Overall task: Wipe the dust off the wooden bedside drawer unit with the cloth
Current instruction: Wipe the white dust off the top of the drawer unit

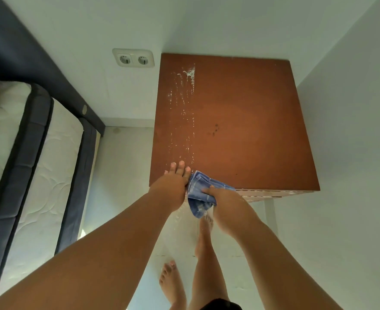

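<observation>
Head view, reddish-brown drawer unit [240, 121], white dust streaks [183, 113] left

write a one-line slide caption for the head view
Both hands bunch a blue cloth at the near edge of a dusty wooden unit.

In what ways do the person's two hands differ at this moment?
The left hand lies with its fingers stretched onto the brown wooden drawer unit's top, beside the white dust streaks; the right hand is closed on the blue checked cloth. The left holds nothing. Both are at the unit's front edge, touching the cloth.
</observation>
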